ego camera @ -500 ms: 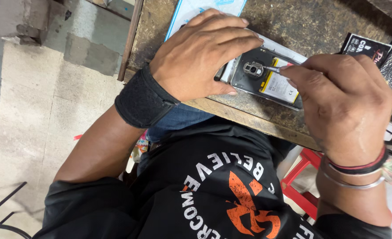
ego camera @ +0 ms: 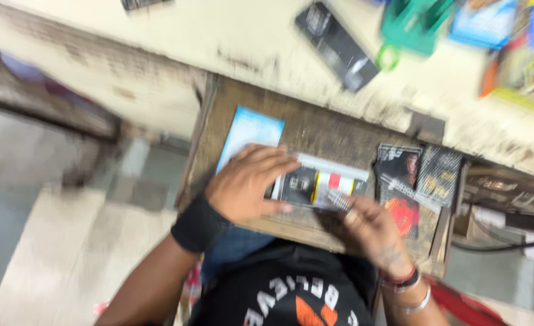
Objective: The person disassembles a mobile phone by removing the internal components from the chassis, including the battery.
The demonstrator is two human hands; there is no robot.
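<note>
Head view, blurred by motion: the left hand (ego camera: 249,184) lies flat and spread on an opened phone (ego camera: 315,187) whose dark inner back and yellow, red and white battery label show; its fingers (ego camera: 276,163) press the phone's left end down rather than curl round it; a black wristband (ego camera: 199,224) wraps that wrist. The right hand (ego camera: 372,232) sits at the phone's right end, fingers drawn together over its lower right corner; whether they pinch a tool I cannot tell through the blur; red and silver bangles (ego camera: 407,284) ring that wrist. The phone rests on a white sheet on a worn brown wooden worktop (ego camera: 315,127), near its front edge, just above the person's black printed shirt (ego camera: 291,296). A light blue card (ego camera: 250,136) lies just left of the phone, partly under the left hand; dark printed packets (ego camera: 418,172) lie to the right, near the right hand. Beyond the wood, a pale counter (ego camera: 231,36) carries a black flat box (ego camera: 336,45), a green plastic object (ego camera: 415,27) and colourful packages (ego camera: 520,48), well apart from both hands.
</note>
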